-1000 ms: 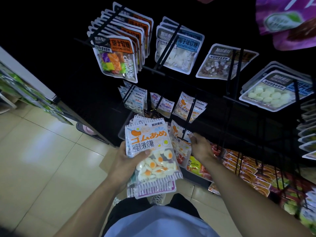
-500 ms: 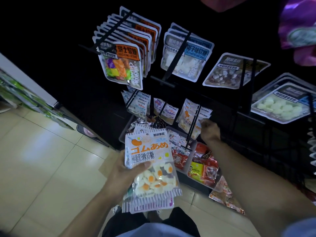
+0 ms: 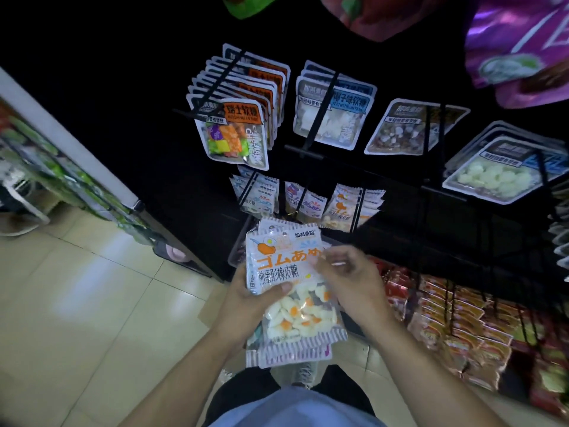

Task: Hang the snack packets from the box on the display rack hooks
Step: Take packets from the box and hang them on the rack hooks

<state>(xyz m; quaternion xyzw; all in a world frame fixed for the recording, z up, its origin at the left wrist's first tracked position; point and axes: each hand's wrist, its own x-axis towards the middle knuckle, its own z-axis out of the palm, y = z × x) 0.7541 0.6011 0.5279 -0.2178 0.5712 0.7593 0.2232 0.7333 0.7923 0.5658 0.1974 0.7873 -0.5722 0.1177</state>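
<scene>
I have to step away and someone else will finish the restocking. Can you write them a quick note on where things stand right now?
Left hand: grips a stack of fried-egg gummy packets, thumb across the front.
Right hand: fingertips pinch the top right edge of the front packet, apparently to peel it off the stack.
Rack: packets of the same design already hang on a lower hook, just above the stack; the upper hooks carry other sweets.
Done: some egg packets are hung.
Left: separate the front packet, slide its hole onto that hook, then repeat for the rest of the stack. No box is in view.
</scene>
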